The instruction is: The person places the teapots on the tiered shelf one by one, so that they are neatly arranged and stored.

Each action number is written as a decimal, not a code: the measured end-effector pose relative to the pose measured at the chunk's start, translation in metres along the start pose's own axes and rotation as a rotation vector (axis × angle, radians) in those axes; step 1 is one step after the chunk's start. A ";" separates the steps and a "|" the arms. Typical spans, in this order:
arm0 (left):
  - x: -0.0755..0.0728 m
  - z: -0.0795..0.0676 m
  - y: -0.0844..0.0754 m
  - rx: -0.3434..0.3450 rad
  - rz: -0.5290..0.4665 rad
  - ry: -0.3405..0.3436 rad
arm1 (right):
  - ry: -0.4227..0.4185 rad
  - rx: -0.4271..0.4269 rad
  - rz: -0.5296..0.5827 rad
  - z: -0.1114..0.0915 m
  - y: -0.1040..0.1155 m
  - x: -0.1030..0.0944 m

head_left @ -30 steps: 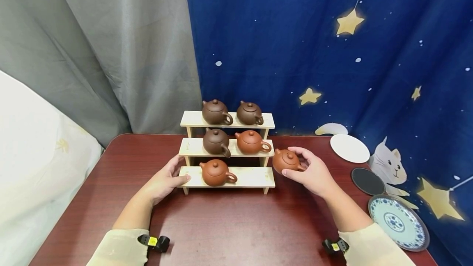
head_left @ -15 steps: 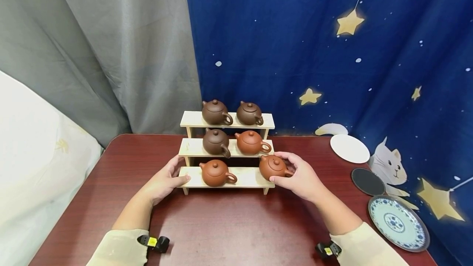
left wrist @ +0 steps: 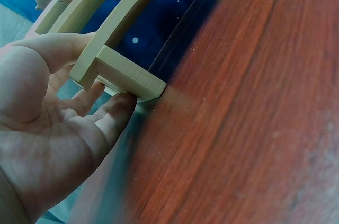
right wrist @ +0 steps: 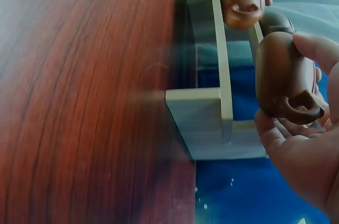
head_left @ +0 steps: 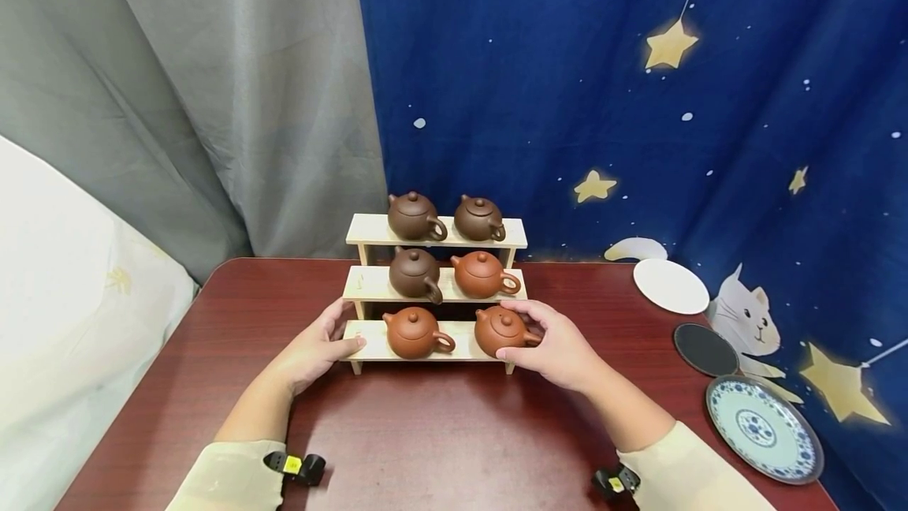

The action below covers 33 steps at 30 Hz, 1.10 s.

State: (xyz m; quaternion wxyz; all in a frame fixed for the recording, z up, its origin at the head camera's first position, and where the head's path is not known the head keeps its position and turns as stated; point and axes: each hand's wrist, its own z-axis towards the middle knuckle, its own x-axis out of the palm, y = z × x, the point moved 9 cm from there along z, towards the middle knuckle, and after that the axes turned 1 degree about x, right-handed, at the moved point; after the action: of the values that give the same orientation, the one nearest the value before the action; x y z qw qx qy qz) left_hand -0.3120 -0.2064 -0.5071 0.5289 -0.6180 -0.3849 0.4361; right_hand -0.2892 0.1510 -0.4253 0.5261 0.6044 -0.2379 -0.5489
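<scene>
My right hand (head_left: 556,345) holds a reddish-brown clay teapot (head_left: 499,331) by its body, thumb in front and fingers behind. The teapot is over the right part of the bottom shelf of a three-step wooden stand (head_left: 464,351). In the right wrist view, a gap shows between this teapot's base (right wrist: 273,73) and the shelf. My left hand (head_left: 319,347) grips the left end of that shelf, its thumb on top and fingers around the leg (left wrist: 130,73). A similar reddish-brown teapot (head_left: 413,333) stands on the same shelf, left of the held one.
The middle shelf bears a dark brown teapot (head_left: 414,273) and a reddish one (head_left: 482,274). Two dark brown teapots, left (head_left: 412,216) and right (head_left: 478,218), stand on top. A blue-patterned plate (head_left: 764,428), black disc (head_left: 706,349) and white disc (head_left: 671,286) lie along the table's right edge.
My right hand has carried the teapot leftward from beside the stand to over the bottom shelf's right part. The left hand has stayed at the shelf's left end.
</scene>
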 end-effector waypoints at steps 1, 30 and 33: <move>0.000 0.000 0.000 0.000 -0.001 -0.001 | 0.006 0.002 -0.008 0.002 0.000 0.003; 0.000 0.000 -0.002 -0.004 0.015 -0.002 | 0.006 0.070 -0.129 0.009 -0.005 0.004; -0.004 -0.002 -0.003 -0.030 0.047 -0.020 | -0.039 0.053 -0.138 0.007 0.001 -0.011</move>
State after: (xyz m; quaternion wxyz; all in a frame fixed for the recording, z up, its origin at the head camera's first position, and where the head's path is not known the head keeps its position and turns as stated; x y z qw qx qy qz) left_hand -0.3112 -0.2101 -0.5037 0.5054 -0.6303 -0.3821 0.4487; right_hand -0.2984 0.1574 -0.4190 0.4661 0.6224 -0.2201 -0.5890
